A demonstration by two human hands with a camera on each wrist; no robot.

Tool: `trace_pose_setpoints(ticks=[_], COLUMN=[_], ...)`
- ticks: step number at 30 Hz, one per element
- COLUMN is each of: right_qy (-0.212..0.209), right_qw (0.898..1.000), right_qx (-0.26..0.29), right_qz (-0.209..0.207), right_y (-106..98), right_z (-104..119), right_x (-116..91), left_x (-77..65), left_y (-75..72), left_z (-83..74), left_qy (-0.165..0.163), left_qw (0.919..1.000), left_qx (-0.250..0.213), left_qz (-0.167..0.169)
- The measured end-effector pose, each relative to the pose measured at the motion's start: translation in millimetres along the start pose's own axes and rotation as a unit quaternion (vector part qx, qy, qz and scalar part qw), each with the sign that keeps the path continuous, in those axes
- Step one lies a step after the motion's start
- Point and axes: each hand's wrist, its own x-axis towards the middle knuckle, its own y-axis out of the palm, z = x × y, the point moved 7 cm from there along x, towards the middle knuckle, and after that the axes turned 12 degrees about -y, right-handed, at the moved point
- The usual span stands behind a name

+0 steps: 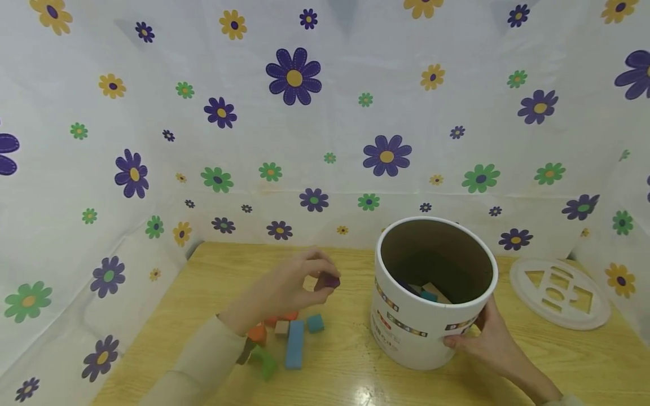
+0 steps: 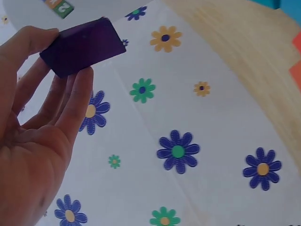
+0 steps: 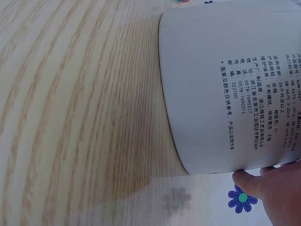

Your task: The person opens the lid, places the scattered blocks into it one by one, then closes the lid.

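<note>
Head cam: L grip [image 1: 297,285] pinches purple block [image 1: 332,281] nr one end, cld slip if bumped; R grip [image 1: 490,343] curled round tub [image 1: 413,321] toward tabletop's [image 1: 579,361] R edge, tugging might tip it imo.

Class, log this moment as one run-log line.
left hand: pinches purple block above table | right hand: grips white bucket, blocks inside | loose coloured blocks: on table | lid: off

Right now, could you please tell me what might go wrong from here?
The purple block, pinched in the left hand, might slip. The white bucket, held at one side by the right hand, could shift if pressed unevenly. The left sleeve might nudge the nearby green block.
</note>
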Motion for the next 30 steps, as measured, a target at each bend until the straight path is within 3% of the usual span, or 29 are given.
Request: trace_pose_setpoints(ticks=[6, 14, 21, 30], right_qy=[0.016, 0.024, 0.024, 0.022], right_qw=[1.0, 1.0, 0.999, 1.0], right_qx=[-0.008, -0.02, -0.027, -0.019], right_qz=[0.0, 0.002, -0.002, -0.002], right_y=[-1, -2, -4, 0], right_z=[-1, -1, 0, -1], right_x=[-1, -1, -1, -1], left_x=[18.7, 38.4, 53.6, 74.1], left_y=[-15.6, -32.2, -35.7, -20.7], left_z=[-21.4, -39.9, -57.3, -84.9], left_qy=[0.028, 0.049, 0.072, 0.07], left_qw=[0.9976, 0.9924, 0.9906, 0.9934], left_qx=[0.011, -0.017, -0.031, -0.03], left_qz=[-0.062, -0.111, -0.112, -0.086])
